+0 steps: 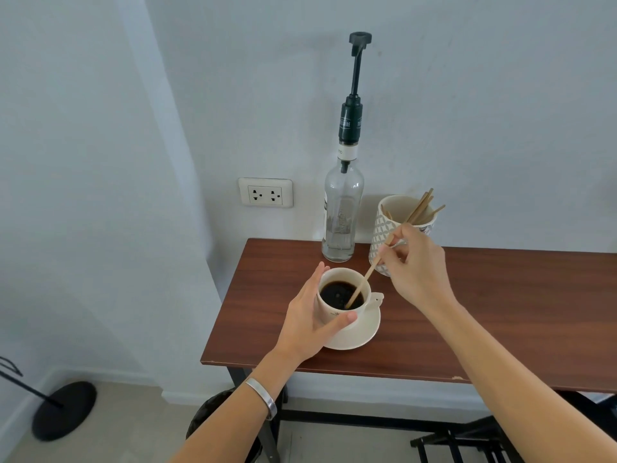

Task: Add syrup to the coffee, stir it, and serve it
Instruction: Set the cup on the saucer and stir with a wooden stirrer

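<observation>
The cup (344,297) is judged to be ceramic: rigid, breakable, moderately heavy with liquid, glazed and likely a bit slick. Since it is filled with dark coffee (340,294) fairly near the rim, it is best kept level and moved slowly. For serving, a hold under the saucer (362,334) rim or by the small handle on the cup's right side is suggested. The wooden stirrer (362,285) is judged light, thin and stiff, easily snapped if levered against the cup wall; a pinch near its upper end is enough.

The cup is seen as off-white with a small dark print on its front, standing on a matching saucer near the left front of the brown table (500,312). The cup's left side is wrapped by the left hand (310,315), thumb in front, fingers behind. The stirrer is pinched by the right hand (417,265), its lower tip sunk in the coffee. The clear syrup bottle (342,215) with a black pump is placed behind, against the wall, beside a patterned holder (384,242) of spare sticks.
</observation>
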`<state>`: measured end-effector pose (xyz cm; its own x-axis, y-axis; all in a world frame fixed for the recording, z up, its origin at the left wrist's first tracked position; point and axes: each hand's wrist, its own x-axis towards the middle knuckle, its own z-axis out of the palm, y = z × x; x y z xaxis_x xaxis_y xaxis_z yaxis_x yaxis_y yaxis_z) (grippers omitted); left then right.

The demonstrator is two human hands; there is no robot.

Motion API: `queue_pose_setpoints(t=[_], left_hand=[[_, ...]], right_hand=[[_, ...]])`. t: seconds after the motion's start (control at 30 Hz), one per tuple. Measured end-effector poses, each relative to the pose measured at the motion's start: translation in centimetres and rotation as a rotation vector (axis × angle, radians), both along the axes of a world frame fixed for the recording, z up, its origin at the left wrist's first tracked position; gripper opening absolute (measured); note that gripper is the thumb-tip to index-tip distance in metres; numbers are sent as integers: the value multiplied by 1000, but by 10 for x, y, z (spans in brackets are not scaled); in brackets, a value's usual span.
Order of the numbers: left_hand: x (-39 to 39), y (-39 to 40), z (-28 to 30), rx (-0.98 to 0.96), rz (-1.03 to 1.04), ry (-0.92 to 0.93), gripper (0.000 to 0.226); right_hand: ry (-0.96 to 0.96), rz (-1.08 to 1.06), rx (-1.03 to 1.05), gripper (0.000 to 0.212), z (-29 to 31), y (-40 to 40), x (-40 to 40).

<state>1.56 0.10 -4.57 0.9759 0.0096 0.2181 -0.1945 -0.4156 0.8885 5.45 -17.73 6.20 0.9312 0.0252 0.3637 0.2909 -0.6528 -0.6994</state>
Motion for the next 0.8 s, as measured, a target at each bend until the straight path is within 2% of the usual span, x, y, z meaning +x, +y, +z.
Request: queue_pose_setpoints(t=[0.17, 0.33, 0.5, 0.63, 0.8], left_hand=[[0, 0, -1, -6, -7, -5, 96], [0, 0, -1, -1, -7, -6, 97], [-1, 0, 0, -1, -5, -12, 93], [0, 0, -2, 6, -6, -12, 93], [1, 0, -3, 17, 4, -4, 96]], right_hand=[[-11, 18, 98, 9, -7, 15, 6], [-56, -55, -4, 12, -5, 0, 10], [-14, 13, 50, 12, -6, 6, -4], [-70, 49, 89, 12, -7, 18, 0], [-161, 47, 22, 12, 0, 7, 1]])
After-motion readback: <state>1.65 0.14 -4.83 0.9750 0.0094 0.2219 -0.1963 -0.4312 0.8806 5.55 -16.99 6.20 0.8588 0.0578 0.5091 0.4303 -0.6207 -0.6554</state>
